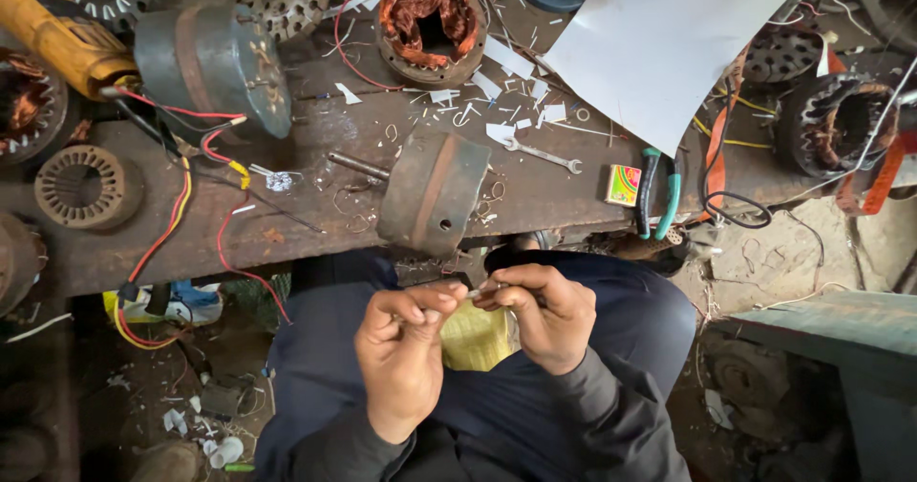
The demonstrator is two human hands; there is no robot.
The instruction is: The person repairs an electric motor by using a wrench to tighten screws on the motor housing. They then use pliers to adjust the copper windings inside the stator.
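Observation:
My left hand and my right hand meet over my lap, below the bench edge. Together their fingertips pinch a small thin pale piece; I cannot tell whether it is a wire end or a sleeve. A yellow object lies on my lap under the hands. Just above them, a grey motor housing with a shaft lies on the wooden workbench.
On the bench are a copper-wound stator, another grey motor with red and yellow wires, a small spanner, a white sheet, green-handled pliers, a small colourful box and a yellow grinder.

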